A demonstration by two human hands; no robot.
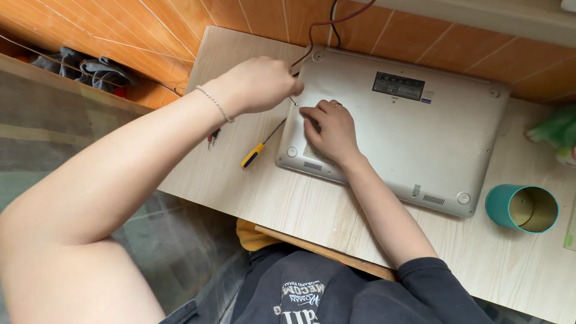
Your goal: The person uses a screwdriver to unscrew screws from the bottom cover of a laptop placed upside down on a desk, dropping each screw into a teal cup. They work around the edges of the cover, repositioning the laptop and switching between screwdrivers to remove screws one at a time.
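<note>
Laptop (pixel 414 126): both hands on base, L hand (pixel 261 84), R hand (pixel 330 129).

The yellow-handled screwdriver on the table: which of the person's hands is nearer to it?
Left. The left hand hovers just above and beside the screwdriver, at the laptop's corner. The right hand rests on the laptop's underside, farther off.
</note>
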